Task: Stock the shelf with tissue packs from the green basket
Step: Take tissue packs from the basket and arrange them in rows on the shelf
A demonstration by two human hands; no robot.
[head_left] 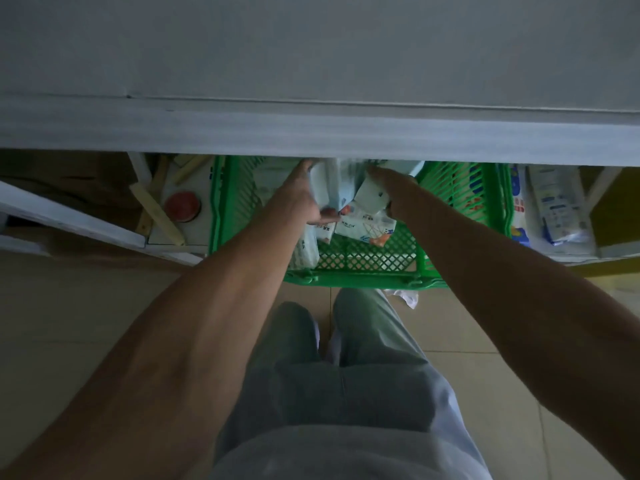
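Observation:
The green basket (pixel 367 280) stands on the floor under the grey shelf (pixel 311 133), with several tissue packs (pixel 367 226) lying inside. Both my arms reach down into it. My left hand (pixel 301 199) grips a pale blue and white tissue pack (pixel 329 188), thumb underneath. My right hand (pixel 391 188) holds a white tissue pack (pixel 370 199) beside it. The fingertips of both hands are partly hidden by the shelf's front edge and by motion blur.
The shelf edge overhangs the basket's far half. Left of the basket lie wooden slats (pixel 156 213) and a red round lid (pixel 183 206). Right of it stand packaged goods (pixel 554 209). A white scrap (pixel 408 297) lies on the tiled floor by my legs.

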